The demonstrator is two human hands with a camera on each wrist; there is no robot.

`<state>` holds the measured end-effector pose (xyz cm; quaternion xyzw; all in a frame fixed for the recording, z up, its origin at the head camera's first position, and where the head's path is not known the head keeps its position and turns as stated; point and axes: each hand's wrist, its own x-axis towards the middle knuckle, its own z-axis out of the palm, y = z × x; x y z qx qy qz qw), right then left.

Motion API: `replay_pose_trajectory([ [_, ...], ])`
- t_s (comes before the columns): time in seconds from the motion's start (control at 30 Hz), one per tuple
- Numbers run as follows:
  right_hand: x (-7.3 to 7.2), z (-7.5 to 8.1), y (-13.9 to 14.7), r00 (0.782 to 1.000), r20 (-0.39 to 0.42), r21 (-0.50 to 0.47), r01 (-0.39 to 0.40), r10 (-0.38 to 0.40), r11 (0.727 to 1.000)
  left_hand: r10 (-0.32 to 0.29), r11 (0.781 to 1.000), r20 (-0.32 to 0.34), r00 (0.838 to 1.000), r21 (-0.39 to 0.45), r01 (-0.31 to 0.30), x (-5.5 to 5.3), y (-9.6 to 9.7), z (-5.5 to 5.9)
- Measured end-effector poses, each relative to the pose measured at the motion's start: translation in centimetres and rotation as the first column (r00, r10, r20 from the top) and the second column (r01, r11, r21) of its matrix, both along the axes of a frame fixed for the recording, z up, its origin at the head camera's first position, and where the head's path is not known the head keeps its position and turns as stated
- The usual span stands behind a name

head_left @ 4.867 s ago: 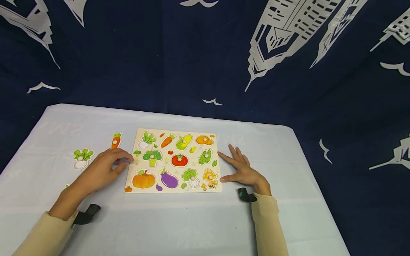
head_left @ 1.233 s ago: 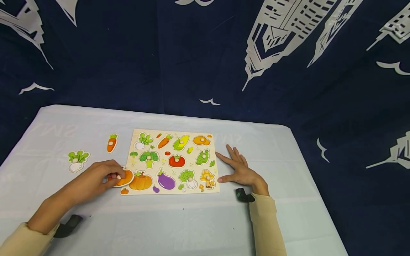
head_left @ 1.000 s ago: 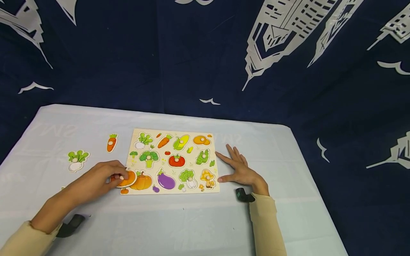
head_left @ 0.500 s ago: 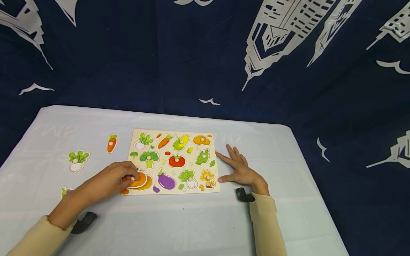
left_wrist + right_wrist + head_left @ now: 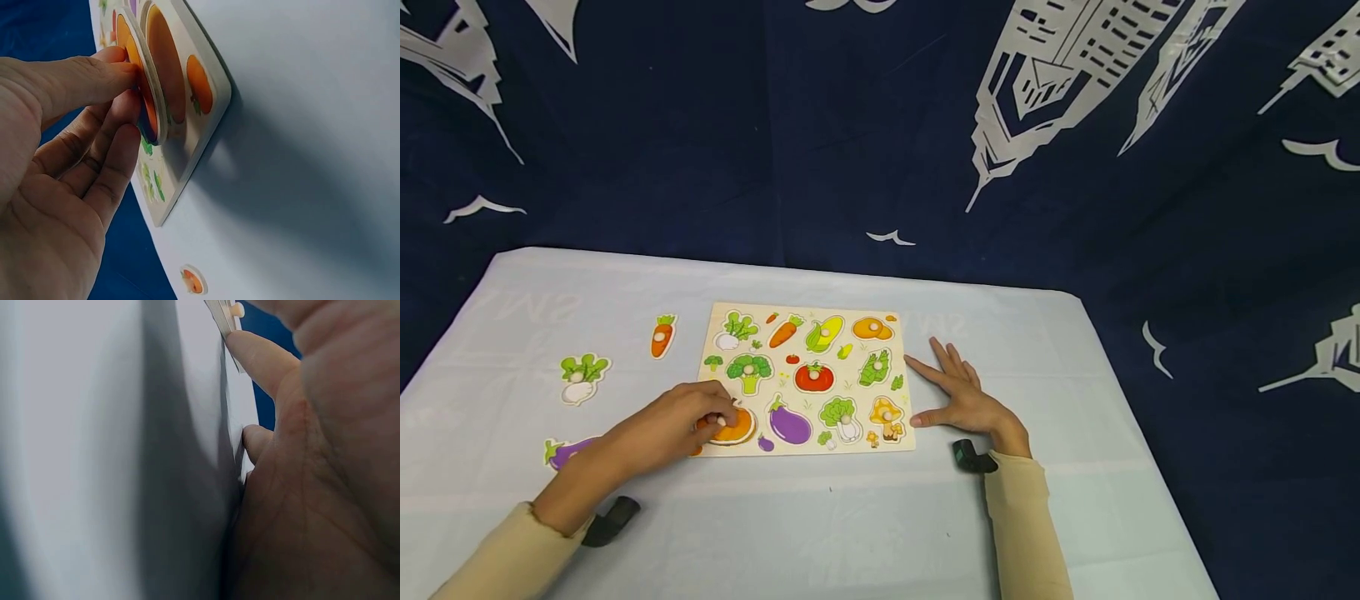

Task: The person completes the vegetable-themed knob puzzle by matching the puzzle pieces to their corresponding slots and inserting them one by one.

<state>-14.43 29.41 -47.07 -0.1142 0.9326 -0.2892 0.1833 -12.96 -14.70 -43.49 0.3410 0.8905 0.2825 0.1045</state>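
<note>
My left hand [image 5: 673,425] pinches the small knob of a pumpkin puzzle piece [image 5: 742,427] between thumb and fingers. The piece hangs over the pumpkin recess at the near left corner of the wooden vegetable puzzle board [image 5: 846,392]. In the left wrist view, a narrow gap shows between the pumpkin piece [image 5: 152,78] and the board. My right hand [image 5: 958,400] lies with spread fingers at the board's right side, thumb and index finger touching its edge. Knobbed pieces, among them tomato [image 5: 814,380], broccoli [image 5: 749,367] and corn [image 5: 826,335], sit in the board.
Loose on the white-covered table [image 5: 880,525], left of the board, lie a carrot piece [image 5: 662,337], a turnip piece [image 5: 578,387] and an eggplant piece [image 5: 565,452], the last partly hidden by the left wrist. A dark blue printed cloth [image 5: 700,125] hangs behind the table.
My left hand has picked up the pumpkin piece and carried it rightward from the board's left edge onto its recess. The eggplant piece has come into view. My right hand has kept its place.
</note>
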Motion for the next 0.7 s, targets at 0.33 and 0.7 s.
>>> replay_pose_trajectory([
  [0.33, 0.0, 0.0, 0.1, 1.0, -0.001, 0.001, -0.005, 0.005, 1.0, 0.0, 1.0, -0.006, 1.0, -0.03, 0.0, 0.1, 0.3, -0.4],
  [0.7, 0.1, 0.0, 0.1, 1.0, -0.004, -0.006, -0.01, 0.01, 1.0, -0.007, 1.0, -0.032, 0.999, -0.023, 0.006, 0.1, 0.5, -1.1],
])
